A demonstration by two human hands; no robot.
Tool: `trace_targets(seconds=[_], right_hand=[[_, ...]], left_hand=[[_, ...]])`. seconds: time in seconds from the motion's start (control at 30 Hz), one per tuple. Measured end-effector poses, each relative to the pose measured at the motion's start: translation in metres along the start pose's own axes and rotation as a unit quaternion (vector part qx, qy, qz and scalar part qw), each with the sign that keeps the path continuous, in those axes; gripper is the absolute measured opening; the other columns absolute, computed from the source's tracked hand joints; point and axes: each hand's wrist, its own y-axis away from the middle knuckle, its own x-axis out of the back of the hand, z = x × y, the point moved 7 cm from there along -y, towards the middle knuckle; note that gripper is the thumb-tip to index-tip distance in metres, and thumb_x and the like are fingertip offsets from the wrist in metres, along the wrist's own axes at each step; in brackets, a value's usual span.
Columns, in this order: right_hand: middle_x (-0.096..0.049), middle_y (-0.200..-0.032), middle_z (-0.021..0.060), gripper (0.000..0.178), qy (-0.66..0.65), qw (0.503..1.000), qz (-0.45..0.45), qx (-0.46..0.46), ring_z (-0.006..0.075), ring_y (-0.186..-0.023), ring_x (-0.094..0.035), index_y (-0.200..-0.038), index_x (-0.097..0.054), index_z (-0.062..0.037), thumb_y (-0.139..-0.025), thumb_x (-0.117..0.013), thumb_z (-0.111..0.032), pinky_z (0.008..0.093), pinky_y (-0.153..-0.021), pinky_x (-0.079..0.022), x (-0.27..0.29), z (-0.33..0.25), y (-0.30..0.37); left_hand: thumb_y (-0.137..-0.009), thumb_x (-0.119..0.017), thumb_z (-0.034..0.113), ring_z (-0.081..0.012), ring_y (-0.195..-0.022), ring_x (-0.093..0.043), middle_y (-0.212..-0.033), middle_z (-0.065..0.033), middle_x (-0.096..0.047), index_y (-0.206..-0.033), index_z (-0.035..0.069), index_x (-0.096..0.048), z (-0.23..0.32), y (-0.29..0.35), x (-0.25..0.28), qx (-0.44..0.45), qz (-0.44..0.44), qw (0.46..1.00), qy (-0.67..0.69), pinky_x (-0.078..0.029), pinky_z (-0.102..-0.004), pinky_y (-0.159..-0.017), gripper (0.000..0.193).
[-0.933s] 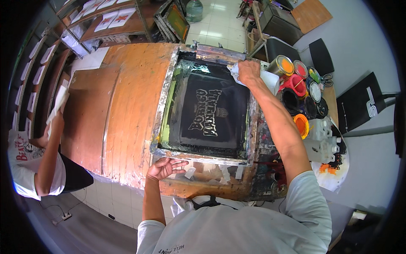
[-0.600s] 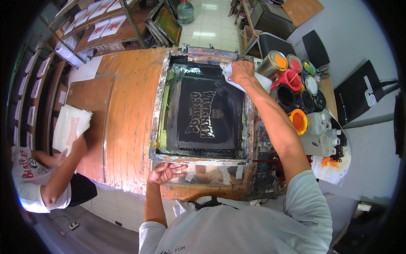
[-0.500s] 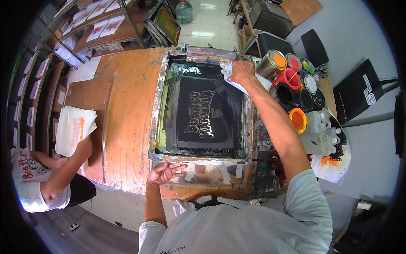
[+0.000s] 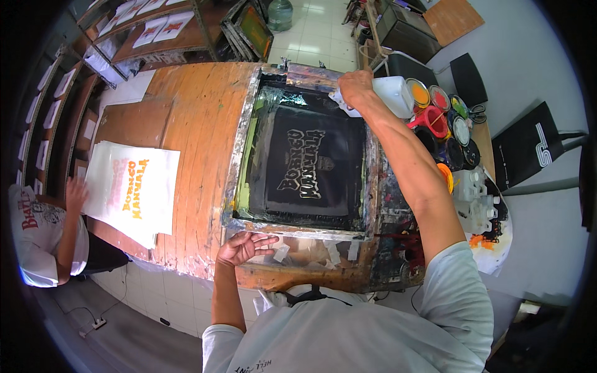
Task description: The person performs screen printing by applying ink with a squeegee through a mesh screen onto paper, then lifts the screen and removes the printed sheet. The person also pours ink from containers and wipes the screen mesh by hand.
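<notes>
In front of me a screen-printing frame (image 4: 253, 140) with a dark mesh lies on the table. Pale block lettering shows in the middle of its mesh (image 4: 303, 163). At the frame's far right corner my right hand (image 4: 357, 90) is closed on a crumpled white cloth (image 4: 346, 107), partly hidden under the hand. My left hand (image 4: 244, 248) is palm up by the near edge, fingers spread and nothing in it. Just right of my right hand is a white plastic container (image 4: 394, 94).
Open paint cans (image 4: 418, 93) and a red tub (image 4: 431, 120) crowd the right side, with clear plastic bottles (image 4: 474, 194) nearer me. At left a co-worker's hand (image 4: 76, 194) is beside printed paper sheets (image 4: 163, 202). Shelves (image 4: 143, 43) stand behind.
My right hand has moved slightly farther away along the frame's right side with the cloth. The co-worker's sheets, held up before, now lie on the table. My left hand stays open.
</notes>
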Motion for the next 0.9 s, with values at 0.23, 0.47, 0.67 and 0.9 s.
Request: trace_targets(seconds=[0.23,0.47,0.67,0.9], right_hand=[[-0.074,-0.114,0.0094,0.062,-0.162,0.981,-0.058,-0.088,0.0281,-0.105,-0.072,-0.112,-0.075,-0.0103,-0.069,-0.086,-0.053,0.0434,-0.086,-0.057,-0.034,0.037,0.034],[-0.069,-0.110,0.0279,0.080,-0.395,0.880,0.030,-0.263,0.0383,-0.103,-0.070,-0.129,-0.049,0.0038,-0.077,-0.084,-0.047,0.0451,-0.083,-0.056,-0.049,0.079,0.192],[-0.064,-0.115,0.0272,0.087,-0.548,0.677,0.275,-0.408,0.0444,-0.105,-0.065,-0.133,-0.040,0.0045,-0.072,-0.089,-0.035,0.0481,-0.089,-0.052,-0.128,0.092,0.385],[-0.056,-0.128,0.0293,0.077,-0.579,0.616,0.263,-0.464,0.0451,-0.120,-0.056,-0.139,-0.039,0.0058,-0.081,-0.081,-0.022,0.0491,-0.099,-0.045,-0.177,0.033,0.423]], left_hand=[[-0.103,-0.052,0.041,-0.0462,-0.146,-0.033,-0.150,-0.0180,-0.050,-0.138,0.005,-0.057,0.001,-0.008,-0.005,0.025,0.008,0.998,-0.063,-0.031,-0.0663,-0.115,0.051],[-0.102,-0.054,0.042,-0.0443,-0.146,-0.035,-0.150,-0.0157,-0.051,-0.139,0.016,-0.057,-0.001,-0.003,0.001,0.015,0.020,0.996,-0.087,-0.031,-0.0657,-0.115,0.045],[-0.099,-0.059,0.039,-0.0430,-0.144,-0.040,-0.144,-0.0149,-0.058,-0.134,0.016,-0.061,-0.002,-0.009,-0.016,-0.006,0.049,0.994,-0.100,-0.033,-0.0663,-0.114,0.042],[-0.101,-0.056,0.032,-0.0375,-0.137,-0.049,-0.132,-0.0180,-0.065,-0.122,0.011,-0.068,-0.008,-0.009,-0.025,-0.063,0.138,0.985,-0.085,-0.032,-0.0644,-0.116,0.032]])
